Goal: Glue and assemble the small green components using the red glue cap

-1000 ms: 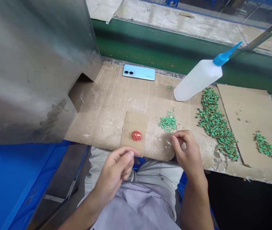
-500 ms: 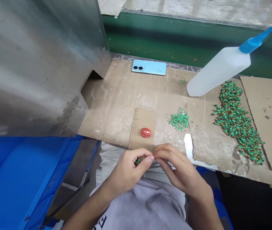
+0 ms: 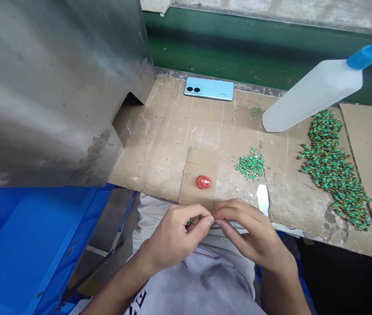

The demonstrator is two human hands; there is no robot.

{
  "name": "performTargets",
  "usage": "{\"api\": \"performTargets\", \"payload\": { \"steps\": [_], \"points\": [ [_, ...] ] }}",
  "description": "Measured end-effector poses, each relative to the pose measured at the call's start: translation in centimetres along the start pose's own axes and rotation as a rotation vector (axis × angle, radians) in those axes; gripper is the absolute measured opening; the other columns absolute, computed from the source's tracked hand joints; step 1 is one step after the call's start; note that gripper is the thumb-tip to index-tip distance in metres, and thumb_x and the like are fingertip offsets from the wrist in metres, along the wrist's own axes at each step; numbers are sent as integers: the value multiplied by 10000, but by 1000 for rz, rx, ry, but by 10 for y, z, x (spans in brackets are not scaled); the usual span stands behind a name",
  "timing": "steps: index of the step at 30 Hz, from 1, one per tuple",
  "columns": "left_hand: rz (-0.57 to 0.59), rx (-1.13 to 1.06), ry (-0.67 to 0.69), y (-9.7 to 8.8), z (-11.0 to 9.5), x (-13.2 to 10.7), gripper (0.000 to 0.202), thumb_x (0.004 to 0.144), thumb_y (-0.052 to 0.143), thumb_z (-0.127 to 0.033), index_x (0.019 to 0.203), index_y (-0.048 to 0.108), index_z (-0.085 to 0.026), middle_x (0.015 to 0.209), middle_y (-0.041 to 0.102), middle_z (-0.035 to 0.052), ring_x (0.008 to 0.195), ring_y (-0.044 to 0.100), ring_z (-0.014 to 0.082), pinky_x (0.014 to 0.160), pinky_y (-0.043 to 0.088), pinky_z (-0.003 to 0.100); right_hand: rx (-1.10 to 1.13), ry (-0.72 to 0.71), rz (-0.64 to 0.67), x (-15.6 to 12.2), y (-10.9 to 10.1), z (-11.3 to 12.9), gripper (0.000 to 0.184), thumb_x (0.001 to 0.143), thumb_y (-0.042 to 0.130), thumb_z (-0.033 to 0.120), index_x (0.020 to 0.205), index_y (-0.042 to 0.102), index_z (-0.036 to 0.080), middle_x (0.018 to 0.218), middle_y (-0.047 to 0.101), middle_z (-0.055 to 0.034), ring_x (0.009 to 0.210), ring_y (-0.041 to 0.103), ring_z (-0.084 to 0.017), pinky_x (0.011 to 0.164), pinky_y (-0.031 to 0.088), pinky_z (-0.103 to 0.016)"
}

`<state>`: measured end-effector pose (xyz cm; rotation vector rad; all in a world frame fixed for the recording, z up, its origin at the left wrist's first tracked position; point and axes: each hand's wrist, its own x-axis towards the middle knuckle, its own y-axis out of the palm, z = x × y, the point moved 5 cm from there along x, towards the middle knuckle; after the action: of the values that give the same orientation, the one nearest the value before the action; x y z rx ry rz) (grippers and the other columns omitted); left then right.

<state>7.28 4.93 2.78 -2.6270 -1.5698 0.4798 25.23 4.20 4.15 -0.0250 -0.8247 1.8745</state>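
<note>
My left hand (image 3: pixel 181 232) is closed, its thumb and forefinger pinched together. A few small green pieces (image 3: pixel 190 222) show in the gap behind those fingers, cupped in the hand. My right hand (image 3: pixel 250 229) meets it fingertip to fingertip, also pinched; whatever lies between the tips is too small and hidden to make out. Just beyond the hands, a small red oval dish (image 3: pixel 203 182) with glossy contents rests on a cardboard strip (image 3: pixel 199 159). To its right lies a small heap of green pieces with darker ends (image 3: pixel 250 164).
A larger pile of green pieces (image 3: pixel 332 168) spreads at the right. Behind it leans a white squeeze bottle (image 3: pixel 314 94) with a blue nozzle. A light-blue phone (image 3: pixel 209 89) lies at the back. A metal housing (image 3: pixel 51 96) stands left, above a blue bin (image 3: pixel 25 249).
The view has shifted slightly, so the bench things appear a little further right. Both hands keep their fingertips together in nearly the same pose.
</note>
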Motion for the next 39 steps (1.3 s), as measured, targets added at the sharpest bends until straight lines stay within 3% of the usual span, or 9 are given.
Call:
{"api": "performTargets", "payload": {
  "steps": [6,8,13,17,23,29,34,37,39],
  "points": [
    [-56,-47,-47,-4,9,0,264,1046,622,-316,879,763,-169,750,690,14,692,595,150,628,422,262,90,55,-97,7,10,-5,165,1044,679,75,1054,645,236,886,698,-9,745,679,-149,658,563,-257],
    [-145,-131,-65,-6,13,1,235,1043,650,-321,913,778,-173,807,713,28,740,620,154,663,457,256,96,94,-118,9,12,-8,164,1051,650,82,1044,626,244,870,668,3,717,646,-140,624,534,-246],
    [-403,-775,-136,-14,25,3,187,958,759,-270,1111,811,-177,770,655,-14,611,510,81,565,438,185,-49,260,-199,14,13,-25,137,1074,591,111,1036,610,242,884,634,7,688,599,-131,609,474,-255],
    [-435,-1065,-150,-21,25,5,239,863,890,-185,1087,821,-140,909,810,62,699,690,91,564,513,133,-150,316,-224,16,15,-34,116,1073,599,132,1021,610,235,862,613,19,621,554,-118,561,422,-261],
    [-495,-1191,-266,-27,34,5,308,720,1059,-210,931,844,-146,1015,888,84,853,853,145,771,679,136,-202,355,-221,16,21,-40,88,1077,618,166,1019,640,229,844,609,25,586,522,-117,559,424,-268],
    [-496,-1200,-191,-28,34,7,372,668,1094,-343,856,841,-145,754,830,14,479,658,27,393,455,40,-214,357,-233,20,19,-37,106,1043,618,158,969,629,234,824,639,21,553,508,-115,535,423,-267],
    [-496,-1169,-211,-26,33,5,420,672,1092,-373,958,886,-145,812,857,33,653,794,78,623,624,62,-212,369,-233,22,19,-36,111,1033,616,161,951,632,235,810,655,19,549,509,-116,531,426,-265],
    [-445,-1148,-236,-24,31,4,440,717,1074,-292,1088,881,-154,985,896,73,873,872,147,811,676,108,-216,367,-234,22,19,-36,111,1033,614,171,945,632,235,809,658,18,551,512,-117,535,431,-267],
    [-420,-1148,-244,-23,31,3,452,730,1065,-245,1125,859,-172,1029,901,77,920,880,164,829,681,123,-222,369,-231,21,19,-36,109,1034,614,178,943,631,235,812,658,16,557,520,-119,538,436,-267]
  ]
}}
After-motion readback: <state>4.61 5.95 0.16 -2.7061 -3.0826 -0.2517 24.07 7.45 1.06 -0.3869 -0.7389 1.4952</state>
